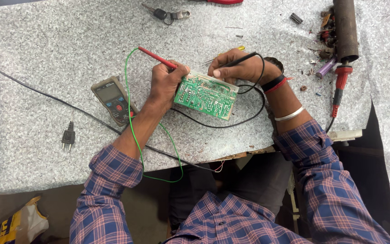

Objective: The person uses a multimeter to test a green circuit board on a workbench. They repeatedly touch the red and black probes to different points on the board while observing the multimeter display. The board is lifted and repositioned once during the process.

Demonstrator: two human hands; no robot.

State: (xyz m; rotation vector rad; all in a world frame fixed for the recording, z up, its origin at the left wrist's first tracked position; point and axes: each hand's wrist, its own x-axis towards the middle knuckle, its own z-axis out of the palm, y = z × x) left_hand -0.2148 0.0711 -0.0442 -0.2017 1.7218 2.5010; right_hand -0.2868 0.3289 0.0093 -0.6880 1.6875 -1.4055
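My left hand [165,83] fingers pinched on red probe [156,57], right hand [238,68] clamped on black probe [240,58]; green circuit board [206,95] between fingers, steadied for probing; multimeter [113,99] left of left hand.

The tips of the red probe [157,58] and black probe [238,59] are hidden behind the fingers. The red pliers [222,2] are cut off by the top edge. The multimeter [113,100] display is perhaps blank, too small to be read.
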